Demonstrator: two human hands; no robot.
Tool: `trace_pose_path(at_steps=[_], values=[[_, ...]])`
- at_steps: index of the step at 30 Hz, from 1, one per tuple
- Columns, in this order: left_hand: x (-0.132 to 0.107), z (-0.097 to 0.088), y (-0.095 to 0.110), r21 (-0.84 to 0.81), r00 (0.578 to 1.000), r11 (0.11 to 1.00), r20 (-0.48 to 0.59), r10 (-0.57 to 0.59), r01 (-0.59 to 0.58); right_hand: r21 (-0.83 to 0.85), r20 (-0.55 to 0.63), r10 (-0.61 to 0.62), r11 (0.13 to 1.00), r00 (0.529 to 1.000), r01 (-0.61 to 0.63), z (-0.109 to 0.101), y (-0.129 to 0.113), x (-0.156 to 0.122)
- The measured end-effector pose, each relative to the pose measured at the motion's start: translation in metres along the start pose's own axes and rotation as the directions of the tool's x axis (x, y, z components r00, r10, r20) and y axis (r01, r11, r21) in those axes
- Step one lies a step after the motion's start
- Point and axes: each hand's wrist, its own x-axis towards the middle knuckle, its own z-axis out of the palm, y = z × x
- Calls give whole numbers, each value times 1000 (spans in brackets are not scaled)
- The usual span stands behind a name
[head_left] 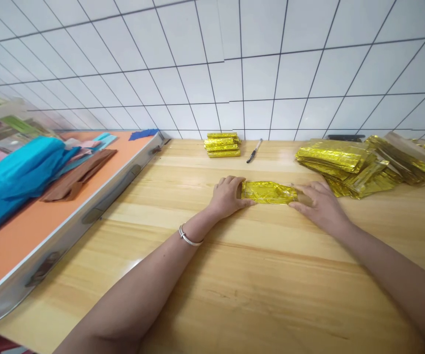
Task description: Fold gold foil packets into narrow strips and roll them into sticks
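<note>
Gold foil packet [269, 192] is pinned flat on the wooden table [234, 275]. One end is gripped by the curled left hand [229, 196], the other pressed under the flattened right hand [318, 204], likely so the springy foil is kept down. A loose foil heap [360, 164] is piled just beyond the right hand.

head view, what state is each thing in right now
gold foil piece: folded flat on the wooden table, held at both ends
left hand: fingers curled on its left end
right hand: flat, pressing its right end
small foil stack: folded, neatly stacked
foil pile: loose, fanned out
pen: lying flat, untouched
blue cloth: bunched up
</note>
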Motion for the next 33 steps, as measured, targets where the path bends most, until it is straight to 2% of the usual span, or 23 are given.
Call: trace_pose_path(at_steps=[6, 13, 26, 30, 33], values=[[1, 1, -1, 0, 1000, 1000, -18, -19, 19, 79, 23, 53, 995, 998, -55, 1, 3, 3], [1, 2, -1, -20, 999, 999, -22, -27, 26, 130, 21, 26, 991, 999, -28, -5, 0, 3], [2, 1, -1, -53, 999, 998, -7, -37, 36, 150, 18, -7, 989, 1000, 5, -3, 2, 8], [2, 0, -2, -103, 999, 994, -26, -25, 22, 183, 15, -2, 983, 1000, -1, -7, -2, 7], [1, 0, 1, -189, 997, 982, -81, -12, -4, 230, 17, 24, 973, 1000, -28, -9, -5, 6]])
